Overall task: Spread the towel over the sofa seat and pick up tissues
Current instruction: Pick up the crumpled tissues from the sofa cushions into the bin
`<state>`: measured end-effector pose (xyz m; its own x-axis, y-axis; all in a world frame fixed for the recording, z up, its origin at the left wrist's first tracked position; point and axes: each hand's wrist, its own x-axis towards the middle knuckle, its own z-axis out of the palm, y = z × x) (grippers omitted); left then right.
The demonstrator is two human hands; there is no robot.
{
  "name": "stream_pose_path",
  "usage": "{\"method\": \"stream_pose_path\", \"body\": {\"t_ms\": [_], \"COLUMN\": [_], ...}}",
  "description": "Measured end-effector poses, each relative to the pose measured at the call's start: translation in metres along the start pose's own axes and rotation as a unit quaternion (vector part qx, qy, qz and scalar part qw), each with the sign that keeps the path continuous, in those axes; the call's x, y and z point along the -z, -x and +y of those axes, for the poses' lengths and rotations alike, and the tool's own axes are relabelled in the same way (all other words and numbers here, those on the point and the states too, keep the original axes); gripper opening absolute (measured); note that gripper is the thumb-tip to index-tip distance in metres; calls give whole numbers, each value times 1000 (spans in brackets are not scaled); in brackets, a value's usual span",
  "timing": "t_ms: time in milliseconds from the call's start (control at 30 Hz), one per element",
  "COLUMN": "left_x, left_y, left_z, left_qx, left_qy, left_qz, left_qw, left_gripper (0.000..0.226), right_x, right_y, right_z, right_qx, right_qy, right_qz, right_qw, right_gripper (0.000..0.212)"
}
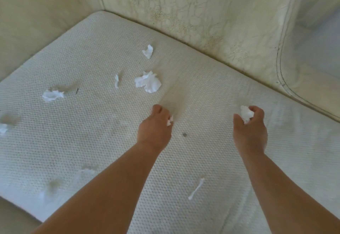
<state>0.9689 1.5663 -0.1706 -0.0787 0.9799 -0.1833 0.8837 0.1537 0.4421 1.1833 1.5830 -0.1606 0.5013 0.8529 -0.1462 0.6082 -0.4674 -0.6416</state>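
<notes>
A white waffle-textured towel (103,53) lies spread flat over the sofa seat. Several crumpled white tissues rest on it: a big one (148,82) at the centre, a small one (148,51) behind it, a thin scrap (116,81), one at the left (52,95), one at the left edge (2,129) and a twisted strip (196,188) near the front. My left hand (156,127) is closed around a small tissue piece (169,121). My right hand (251,129) grips a crumpled tissue (246,114). Both hands hover just above the towel.
The cracked, worn cream backrest (193,9) rises behind the seat, and the sofa arm (33,13) stands at the left. A rounded cushion edge (287,79) curves down at the right. Brownish stains (173,97) mark the towel.
</notes>
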Motion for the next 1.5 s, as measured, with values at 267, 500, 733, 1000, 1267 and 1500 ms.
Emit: {"method": "stream_pose_path", "body": {"t_ms": [267,500,733,1000,1267,1500], "left_x": [-4,4,22,70,75,56], "left_y": [-1,-3,-18,-42,-87,-97], "left_z": [8,0,-24,-91,-111,-124], "left_qx": [73,152,194,206,208,140], "left_qy": [36,66,114,107,124,19], "left_qz": [-1,7,38,114,65,53], "left_qw": [997,986,974,966,968,989], "left_gripper": [14,24,42,31,48,33], "right_x": [6,-30,-87,-150,-148,-190], "right_y": [-26,-2,13,13,-14,-40], "right_z": [9,-45,-106,-168,-183,-222], "right_qx": [6,-59,129,225,73,198], "right_qy": [6,-221,-54,156,-85,31], "right_qz": [-86,-250,-293,-310,-223,-224], "right_qw": [996,941,946,911,968,954], "right_gripper": [28,18,51,46,21,64]}}
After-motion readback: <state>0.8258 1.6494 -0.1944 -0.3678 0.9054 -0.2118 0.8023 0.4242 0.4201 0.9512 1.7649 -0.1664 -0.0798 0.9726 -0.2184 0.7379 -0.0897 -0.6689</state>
